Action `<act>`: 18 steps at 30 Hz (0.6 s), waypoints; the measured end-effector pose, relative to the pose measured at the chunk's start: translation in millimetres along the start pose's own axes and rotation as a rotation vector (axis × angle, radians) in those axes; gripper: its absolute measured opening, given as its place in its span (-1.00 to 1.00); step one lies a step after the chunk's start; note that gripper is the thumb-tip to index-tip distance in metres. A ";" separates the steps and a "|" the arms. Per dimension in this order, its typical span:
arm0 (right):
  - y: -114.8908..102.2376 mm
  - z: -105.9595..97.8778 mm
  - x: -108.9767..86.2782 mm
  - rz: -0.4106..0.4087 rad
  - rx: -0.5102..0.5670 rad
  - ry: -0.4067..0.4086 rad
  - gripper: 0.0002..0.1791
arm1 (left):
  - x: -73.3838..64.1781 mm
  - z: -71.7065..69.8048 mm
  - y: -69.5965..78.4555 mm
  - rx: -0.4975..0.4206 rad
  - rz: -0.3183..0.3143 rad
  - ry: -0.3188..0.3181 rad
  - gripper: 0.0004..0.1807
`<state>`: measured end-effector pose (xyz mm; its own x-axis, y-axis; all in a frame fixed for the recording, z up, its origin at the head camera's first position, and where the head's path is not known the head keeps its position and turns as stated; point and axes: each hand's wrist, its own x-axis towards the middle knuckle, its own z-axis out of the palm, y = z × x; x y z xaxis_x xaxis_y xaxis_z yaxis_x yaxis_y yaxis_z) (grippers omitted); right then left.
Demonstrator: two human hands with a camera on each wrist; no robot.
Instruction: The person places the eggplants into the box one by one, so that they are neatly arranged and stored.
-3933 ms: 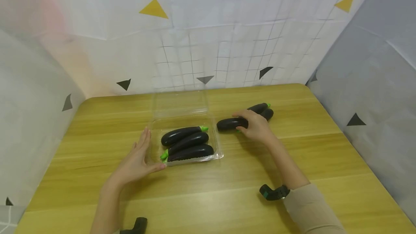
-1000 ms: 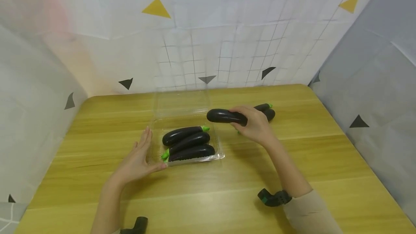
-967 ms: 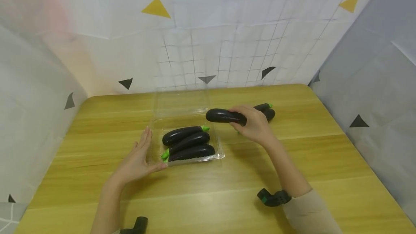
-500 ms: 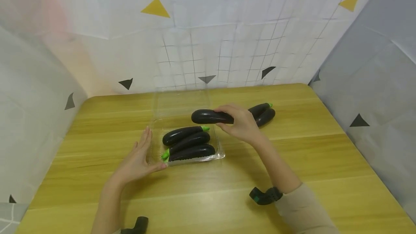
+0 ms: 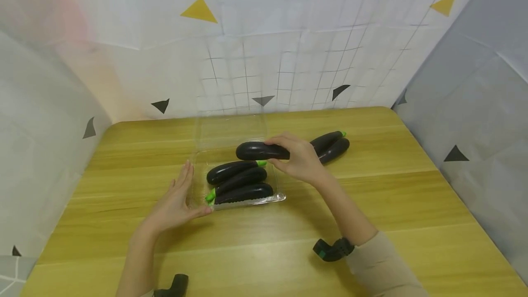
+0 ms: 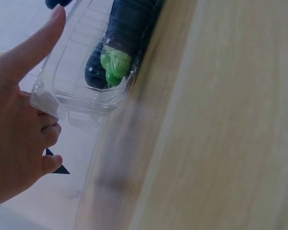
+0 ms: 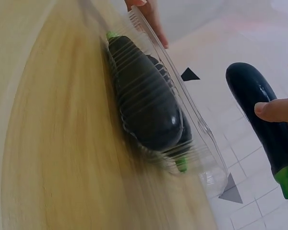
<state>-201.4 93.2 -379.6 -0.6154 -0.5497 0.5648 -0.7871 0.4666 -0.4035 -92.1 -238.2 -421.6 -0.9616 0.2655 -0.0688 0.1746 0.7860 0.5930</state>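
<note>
My right hand (image 5: 300, 158) pinches a dark purple eggplant (image 5: 261, 150) between thumb and fingers, its rounded end pointing left over the back of a clear plastic clamshell box (image 5: 281, 196). The right wrist view shows this eggplant's green stem end (image 7: 285, 179) and the right thumb (image 7: 273, 109) across its side. Three eggplants (image 5: 241, 180) lie side by side in the box. My left hand (image 5: 171, 207) rests against the box's left side, fingers straight and thumb at the front corner. In the left wrist view the box wall (image 6: 62, 91) stands beside the hand.
Two more eggplants (image 5: 334, 149) lie on the wooden table (image 5: 264, 246) right of the box, partly behind the right hand. The box's clear lid (image 5: 231, 129) stands open toward the back wall (image 5: 297, 58). Dark wrist mounts (image 5: 332, 250) sit on both forearms.
The right hand has lifted an eggplant from the table beside the box and carried it left, now lower over the box's back edge. The left hand stays in place.
</note>
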 end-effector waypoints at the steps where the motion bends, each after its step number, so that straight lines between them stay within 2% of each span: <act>1: -0.3 1.1 0.3 0.000 -0.004 0.000 -0.46 | 0.0 0.0 0.0 0.002 0.000 -0.001 0.35; 10: -1.8 11.4 3.9 -0.018 0.010 0.008 -0.47 | 1.6 -1.0 0.2 0.008 0.005 0.000 0.35; 18: -1.9 21.1 8.7 -0.034 0.024 0.005 -0.48 | 1.6 -2.0 -0.1 0.007 -0.021 -0.011 0.37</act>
<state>-206.1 72.9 -389.1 -0.5882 -0.5613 0.5823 -0.8083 0.4310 -0.4011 -94.1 -239.0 -420.1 -0.9628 0.2551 -0.0894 0.1563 0.7953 0.5857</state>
